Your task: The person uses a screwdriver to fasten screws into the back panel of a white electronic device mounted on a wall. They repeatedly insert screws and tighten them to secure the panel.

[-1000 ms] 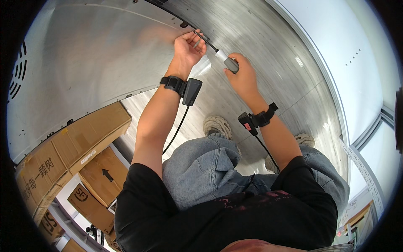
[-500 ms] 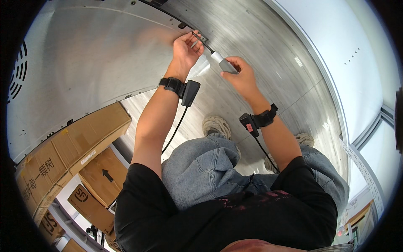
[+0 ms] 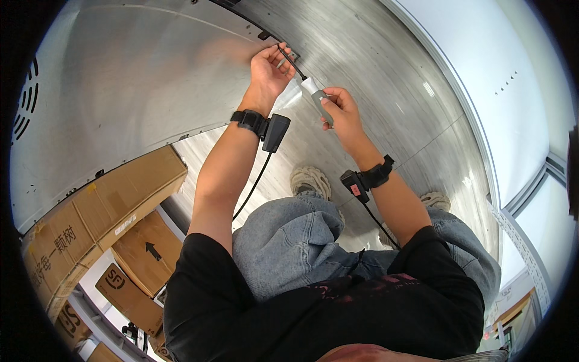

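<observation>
Grips the screwdriver [image 3: 309, 85] by its grey handle in the right hand [image 3: 345, 118], with thumb and fingers wrapped round it. Holds the left hand [image 3: 268, 75] at the far end of the dark shaft, by the edge of the metal panel [image 3: 151, 72], with fingers half curled; cannot tell whether pinching the tip or only touching it. Slants the screwdriver from that edge down to the right, above the pale floor [image 3: 434, 114]. Wears black wristbands [image 3: 247, 119] with cables.
</observation>
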The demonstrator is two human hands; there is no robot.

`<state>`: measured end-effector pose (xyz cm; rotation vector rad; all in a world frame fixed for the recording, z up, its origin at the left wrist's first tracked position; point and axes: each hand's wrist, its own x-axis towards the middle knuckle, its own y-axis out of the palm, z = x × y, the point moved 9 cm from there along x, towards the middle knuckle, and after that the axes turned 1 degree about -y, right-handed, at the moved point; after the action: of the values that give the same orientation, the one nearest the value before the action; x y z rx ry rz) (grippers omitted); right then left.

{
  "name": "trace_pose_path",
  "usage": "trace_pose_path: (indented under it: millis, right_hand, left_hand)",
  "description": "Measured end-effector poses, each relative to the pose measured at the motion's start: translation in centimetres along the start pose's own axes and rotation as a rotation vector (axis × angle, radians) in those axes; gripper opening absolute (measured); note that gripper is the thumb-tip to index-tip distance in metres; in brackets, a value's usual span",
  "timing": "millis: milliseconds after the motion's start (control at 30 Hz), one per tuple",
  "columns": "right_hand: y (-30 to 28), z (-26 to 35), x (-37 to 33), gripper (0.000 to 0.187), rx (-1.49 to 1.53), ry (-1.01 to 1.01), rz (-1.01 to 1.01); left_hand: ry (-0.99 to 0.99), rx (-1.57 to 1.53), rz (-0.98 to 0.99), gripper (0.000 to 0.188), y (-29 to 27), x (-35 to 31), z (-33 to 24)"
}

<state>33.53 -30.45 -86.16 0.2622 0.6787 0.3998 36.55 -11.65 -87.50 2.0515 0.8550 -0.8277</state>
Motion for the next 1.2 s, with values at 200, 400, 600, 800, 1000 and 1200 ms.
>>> trace_pose_path:
  millis: [200, 400, 600, 800, 1000, 1200]
  right_hand:
    - [0.1, -0.5, 0.1, 0.024, 0.181, 0.086, 0.028]
    - [0.2, -0.4, 0.3, 0.026, 0.324, 0.176, 0.129]
    - [-0.9, 0.9, 0.7, 0.032, 0.021, -0.003, -0.024]
    - [-0.8, 1.2, 0.8, 0.037, -0.122, 0.011, 0.002]
    - [-0.8, 1.7, 1.0, 0.037, -0.178, -0.114, -0.012]
    - [-0.1, 1.6, 1.3, 0.04, -0.363, -0.261, 0.026]
  left_hand:
    - [-0.01, -0.02, 0.031, 0.019, -0.4, 0.6, 0.0]
    - [0.009, -0.009, 0.053, 0.02, -0.2, 0.6, 0.0]
    - [-0.004, -0.025, 0.036, 0.021, -0.3, 0.5, 0.1]
    - [0.011, -0.051, 0.012, 0.021, -0.1, 0.1, 0.1]
    - [0.05, 0.001, 0.031, 0.017, -0.1, 0.4, -0.2]
    - [0.063, 0.057, 0.003, 0.015, -0.2, 0.5, -0.3]
